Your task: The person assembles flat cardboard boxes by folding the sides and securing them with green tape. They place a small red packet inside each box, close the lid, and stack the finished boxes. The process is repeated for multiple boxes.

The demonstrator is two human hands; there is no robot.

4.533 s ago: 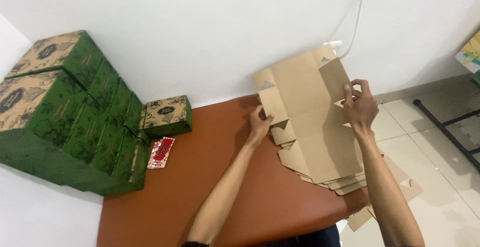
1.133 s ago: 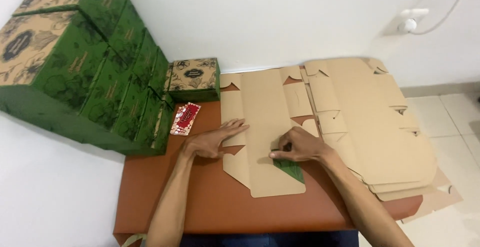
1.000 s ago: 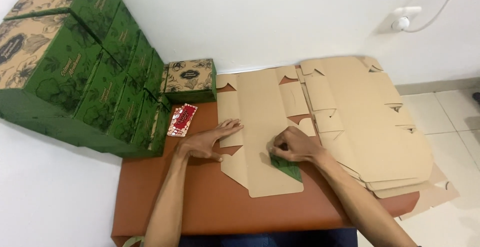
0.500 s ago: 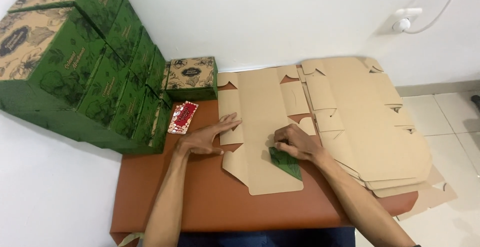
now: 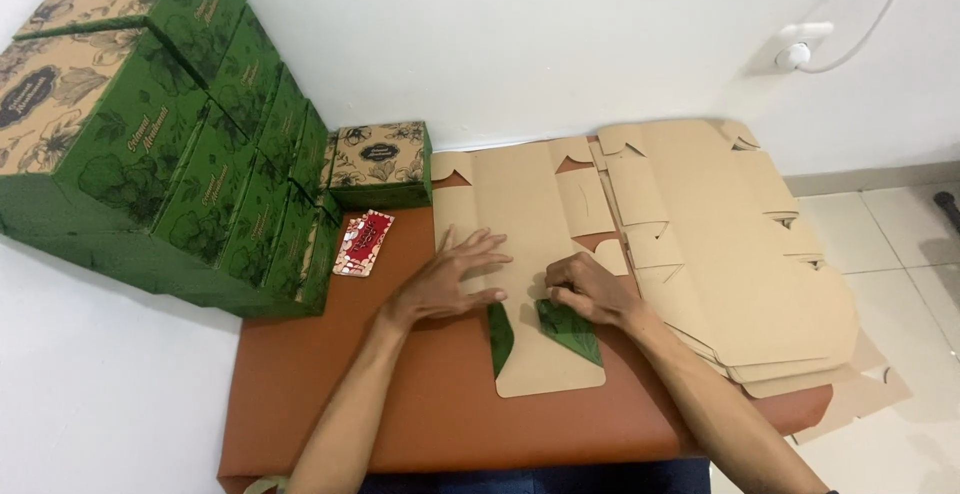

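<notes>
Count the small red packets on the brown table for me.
1. The small red packet lies flat on the brown table, beside the stack of green boxes, left of the left hand. Others could be hidden behind the boxes.

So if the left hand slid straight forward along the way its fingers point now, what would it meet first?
The left hand lies flat on the cardboard blank, fingers pointing up and slightly right. Going straight on, it would probably cross only the blank, then reach the white wall. The small green box seems to lie left of that line.
</notes>
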